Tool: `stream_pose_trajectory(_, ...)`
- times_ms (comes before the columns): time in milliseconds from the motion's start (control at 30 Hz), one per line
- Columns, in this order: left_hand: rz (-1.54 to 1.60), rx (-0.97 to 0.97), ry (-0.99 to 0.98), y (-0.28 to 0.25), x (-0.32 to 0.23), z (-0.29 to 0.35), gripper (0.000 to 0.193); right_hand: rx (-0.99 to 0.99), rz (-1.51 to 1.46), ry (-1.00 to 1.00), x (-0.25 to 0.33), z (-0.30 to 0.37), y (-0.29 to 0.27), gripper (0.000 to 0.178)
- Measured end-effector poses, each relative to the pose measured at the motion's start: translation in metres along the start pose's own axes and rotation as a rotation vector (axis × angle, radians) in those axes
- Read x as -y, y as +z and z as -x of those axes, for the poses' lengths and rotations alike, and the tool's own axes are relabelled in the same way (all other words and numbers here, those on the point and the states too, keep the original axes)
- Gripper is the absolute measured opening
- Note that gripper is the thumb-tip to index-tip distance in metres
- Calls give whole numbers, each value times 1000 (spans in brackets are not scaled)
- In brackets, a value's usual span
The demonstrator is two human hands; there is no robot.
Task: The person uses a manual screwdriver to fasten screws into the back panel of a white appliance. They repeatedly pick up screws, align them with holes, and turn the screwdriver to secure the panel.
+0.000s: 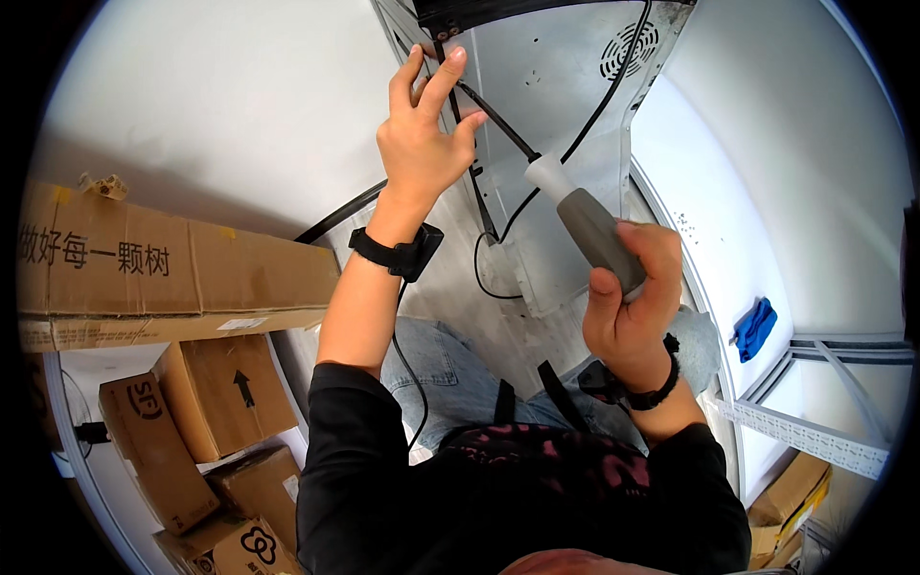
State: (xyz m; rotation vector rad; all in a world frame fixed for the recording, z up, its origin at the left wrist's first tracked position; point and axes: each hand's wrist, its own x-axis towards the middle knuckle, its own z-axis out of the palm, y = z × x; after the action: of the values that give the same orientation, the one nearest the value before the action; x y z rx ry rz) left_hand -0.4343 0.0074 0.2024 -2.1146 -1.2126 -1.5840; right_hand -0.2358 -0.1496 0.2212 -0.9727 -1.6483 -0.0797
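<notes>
- The right hand (632, 307) is clamped around the grey handle of a screwdriver (575, 216), wrist bent back, forearm rising from the lower edge in a black sleeve.
- The screwdriver's dark shaft runs up and to the left from that fist, its tip reaching the left hand's fingers.
- The left hand (422, 134) is raised, fingers spread and extended upward, fingertips pressing on the grey metal panel (565, 67) near its upper left edge; it grips nothing that I can make out.
- A black cable (599, 105) hangs down across the panel, between the two hands.
- A round vent grille (630, 48) sits upper right on the panel.
- Cardboard boxes (172, 278) lie well to the left; a blue cloth (755, 328) lies to the right.
</notes>
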Motion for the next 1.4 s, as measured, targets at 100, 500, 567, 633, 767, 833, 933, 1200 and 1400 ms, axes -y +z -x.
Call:
stream_pose_trajectory(100,4,7,-13,-2,1,0,81,-107,-6,-29,3,0,7,45)
stream_pose_trajectory(500,-10,-2,-21,0,2,2,80,-54,-66,-74,1,15,11,53)
stream_pose_trajectory(567,-26,0,-13,-2,3,3,80,156,-11,59,5,9,-1,56)
stream_pose_trajectory(633,-51,8,19,-4,3,2,81,182,121,-3,8,-6,-7,60)
stream_pose_trajectory(767,-26,13,9,-2,1,2,81,-116,-54,-78,-4,5,12,62)
stream_pose_trajectory(833,-11,8,-20,-2,5,4,80,-10,-14,-23,-1,12,3,66)
stream_pose_trajectory(933,-20,7,-18,-2,4,3,79,130,124,27,3,4,-5,69)
stream_pose_trajectory(1200,-22,7,-22,-2,3,4,80,39,2,9,5,8,2,59)
stream_pose_trajectory(1400,-16,7,-21,0,0,3,81,-124,-105,-110,-2,4,13,60)
